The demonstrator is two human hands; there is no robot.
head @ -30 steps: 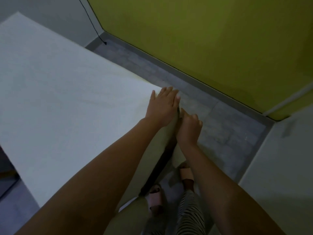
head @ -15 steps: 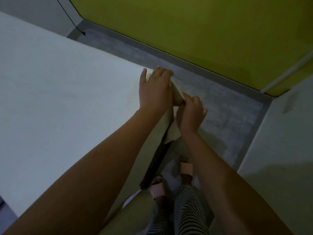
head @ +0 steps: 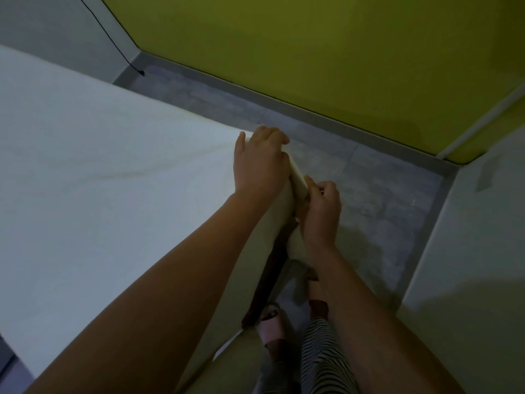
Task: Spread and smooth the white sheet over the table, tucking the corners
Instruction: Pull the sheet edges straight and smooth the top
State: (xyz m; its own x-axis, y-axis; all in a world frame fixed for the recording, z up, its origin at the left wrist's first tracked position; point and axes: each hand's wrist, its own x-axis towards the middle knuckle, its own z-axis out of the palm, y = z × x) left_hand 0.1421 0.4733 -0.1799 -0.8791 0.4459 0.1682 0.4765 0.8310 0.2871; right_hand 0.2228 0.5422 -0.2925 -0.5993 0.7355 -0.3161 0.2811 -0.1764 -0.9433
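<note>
The left hand (head: 260, 163) lies palm-down on the far corner of the white sheet (head: 113, 180), thumb spread flat on the cloth and fingers curled over the corner's edge, clamping it there. Just beside it, on its near right and touching the same fold, the right hand (head: 321, 211) pinches a rolled flap of the sheet between thumb and curled fingers; the flap runs up from that pinch to under the left palm. From the two grips the sheet spreads away to the left across the whole table top, mostly flat, with a few shallow creases fanning out from under the left hand. Below the grips it hangs down the near side of the table, and a dark table leg (head: 270, 277) shows in the gap beneath the right wrist.

Past the fingertips lies a grey tiled floor (head: 383, 194), ending at a yellow-green wall (head: 312, 52). A thin black cable (head: 113, 35) drops down the grey wall far to the left of the hands. Right of the right hand stands a pale wall (head: 483, 251). Under the forearms are a pink slipper (head: 271, 328) and striped trousers (head: 324, 356).
</note>
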